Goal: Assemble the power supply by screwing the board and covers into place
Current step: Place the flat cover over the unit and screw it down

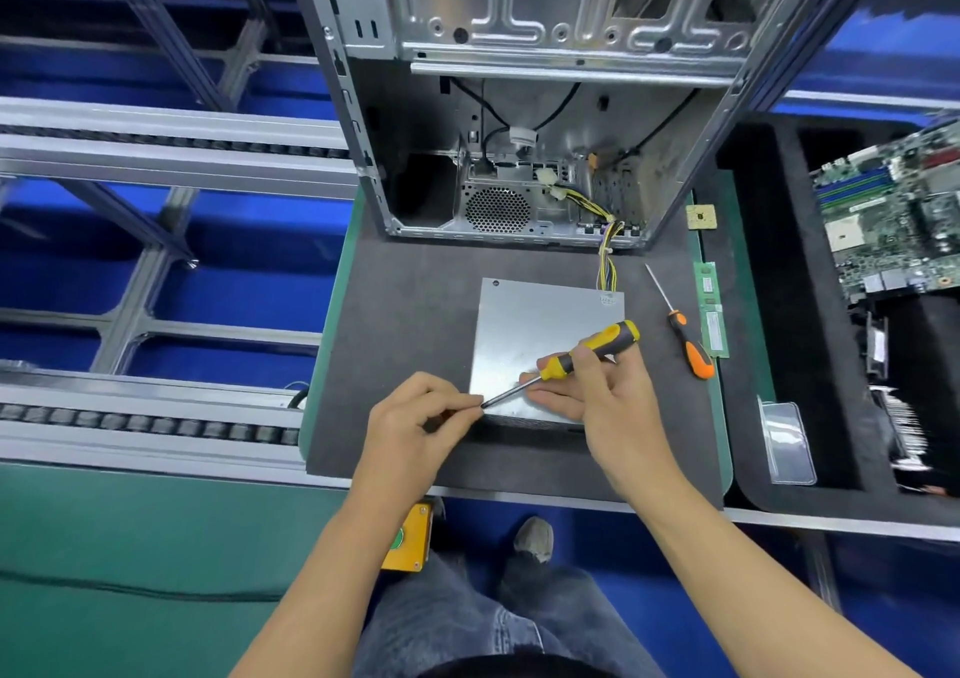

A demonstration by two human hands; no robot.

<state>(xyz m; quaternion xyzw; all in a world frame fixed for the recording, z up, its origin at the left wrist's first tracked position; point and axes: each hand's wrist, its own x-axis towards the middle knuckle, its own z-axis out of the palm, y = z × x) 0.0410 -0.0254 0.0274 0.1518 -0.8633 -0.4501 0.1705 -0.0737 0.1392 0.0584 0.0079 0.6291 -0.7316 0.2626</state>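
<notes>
R hand (602,391) gripping screwdriver (587,352), L fingers (457,404) pinching its tip at PSU (540,344) near-left corner

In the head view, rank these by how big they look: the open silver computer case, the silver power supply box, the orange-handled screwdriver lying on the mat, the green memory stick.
1. Open silver computer case
2. Silver power supply box
3. Orange-handled screwdriver and green memory stick: alike in length, too close to rank.

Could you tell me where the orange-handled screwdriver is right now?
The orange-handled screwdriver lies on the dark mat, right of the power supply.
</notes>
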